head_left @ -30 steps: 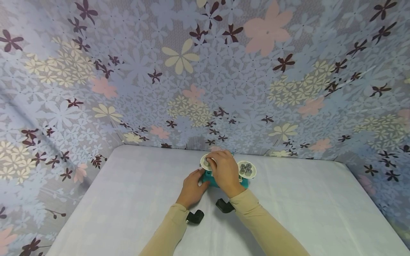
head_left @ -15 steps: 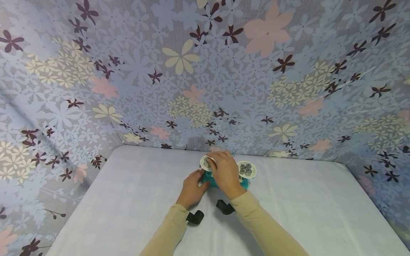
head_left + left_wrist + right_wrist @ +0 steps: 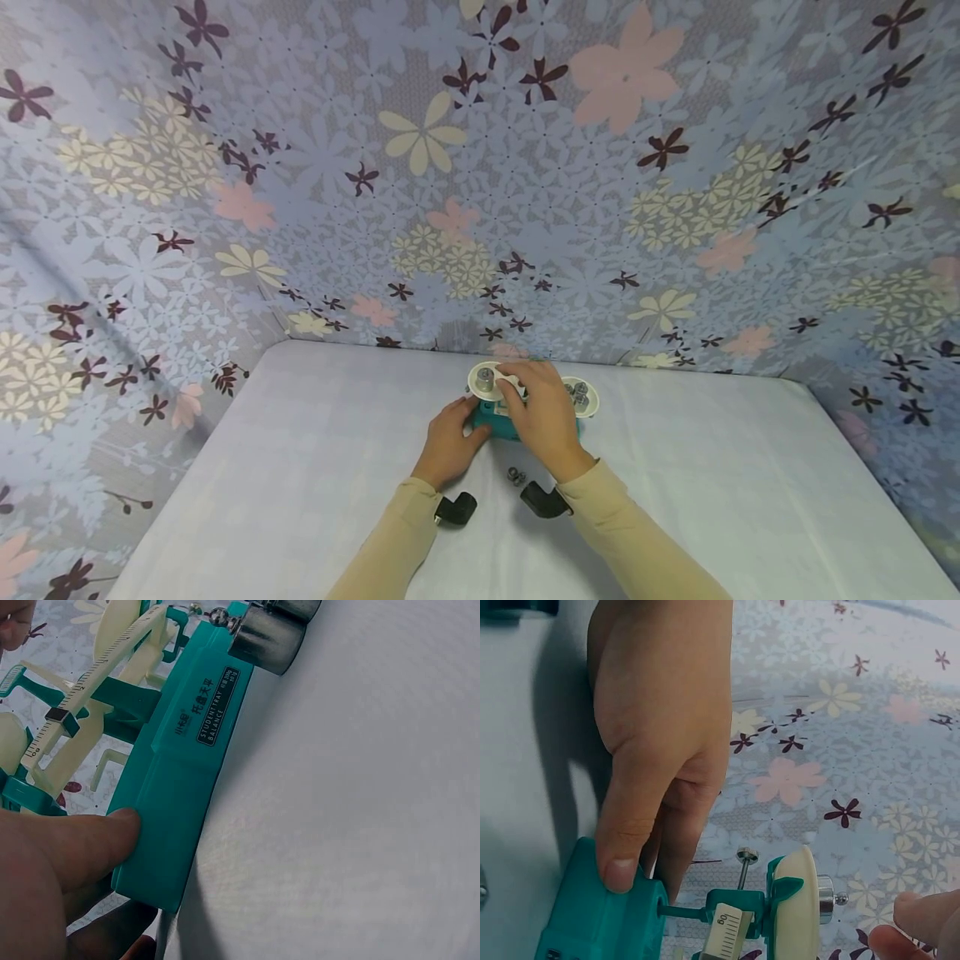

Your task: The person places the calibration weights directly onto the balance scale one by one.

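A teal-and-cream balance stands near the back of the table, its teal base (image 3: 184, 765) lettered "STUDENT TRAY BALANCE". My left hand (image 3: 448, 446) grips the left end of that base, thumb on the front face and fingers behind. On the cream left pan (image 3: 795, 907) sits a knobbed metal weight (image 3: 485, 380). Just to its right, over the balance, is my right hand (image 3: 543, 412); its fingertips (image 3: 922, 919) are apart from the weight and nothing shows between them. Several metal weights (image 3: 580, 394) lie in the right pan, partly hidden by the right hand.
A few more metal weights (image 3: 516, 476) stand on the white-covered table (image 3: 337, 417) in front of the base. Black wrist cameras (image 3: 457, 508) hang below both wrists. A flower-patterned cloth wall (image 3: 450, 208) rises close behind the balance.
My right hand has let go of the weight on the left pan and drawn back to the right. The table weights have come into view. My left hand has stayed put.
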Demonstrator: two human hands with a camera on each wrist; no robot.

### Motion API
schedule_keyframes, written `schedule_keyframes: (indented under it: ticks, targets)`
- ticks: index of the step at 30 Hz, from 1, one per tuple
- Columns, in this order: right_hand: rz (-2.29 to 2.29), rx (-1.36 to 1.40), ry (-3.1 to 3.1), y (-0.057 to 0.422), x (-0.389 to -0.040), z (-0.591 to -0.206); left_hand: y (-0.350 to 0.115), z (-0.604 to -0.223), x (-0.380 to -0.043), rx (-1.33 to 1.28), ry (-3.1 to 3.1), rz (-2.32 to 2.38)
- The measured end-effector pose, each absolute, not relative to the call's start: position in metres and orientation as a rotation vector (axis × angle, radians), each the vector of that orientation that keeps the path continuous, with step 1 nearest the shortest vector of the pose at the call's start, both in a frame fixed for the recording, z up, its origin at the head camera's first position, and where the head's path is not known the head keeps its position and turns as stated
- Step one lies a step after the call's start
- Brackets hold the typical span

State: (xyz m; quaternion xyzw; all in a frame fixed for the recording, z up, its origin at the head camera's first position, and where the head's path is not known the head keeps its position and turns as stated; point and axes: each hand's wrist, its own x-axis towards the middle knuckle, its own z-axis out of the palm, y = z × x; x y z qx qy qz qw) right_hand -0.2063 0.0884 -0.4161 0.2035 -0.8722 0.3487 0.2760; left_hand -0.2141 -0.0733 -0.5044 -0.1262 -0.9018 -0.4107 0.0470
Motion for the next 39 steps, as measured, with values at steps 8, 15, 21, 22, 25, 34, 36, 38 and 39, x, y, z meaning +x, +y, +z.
schedule_keyframes:
  ticks: [8,15,21,22,25,34,36,38,39]
  targets:
    - [0.977,0.574,-2.347,0.093,-0.199,-0.420,-0.073,-0.505,-0.214,-0.375,-2.760,-1.246]
    - [1.017,0.558,-2.381,0.098,-0.190,-0.426,-0.073,-0.506,-0.215,-0.350,-2.780,-1.266]
    - [1.050,0.569,-2.381,0.099,-0.183,-0.432,-0.072,-0.506,-0.214,-0.344,-2.786,-1.264]
    - [1.062,0.569,-2.381,0.099,-0.182,-0.433,-0.072,-0.506,-0.214,-0.340,-2.788,-1.262]
    - [1.077,0.561,-2.392,0.101,-0.179,-0.436,-0.072,-0.505,-0.214,-0.332,-2.788,-1.262]
    - [1.123,0.557,-2.402,0.106,-0.171,-0.451,-0.070,-0.505,-0.214,-0.313,-2.797,-1.261]
    - [1.150,0.554,-2.411,0.107,-0.168,-0.455,-0.070,-0.505,-0.214,-0.306,-2.799,-1.263]
    - [1.165,0.549,-2.420,0.108,-0.166,-0.459,-0.070,-0.506,-0.214,-0.302,-2.800,-1.266]
    - [1.171,0.545,-2.424,0.109,-0.166,-0.461,-0.070,-0.506,-0.214,-0.300,-2.800,-1.266]
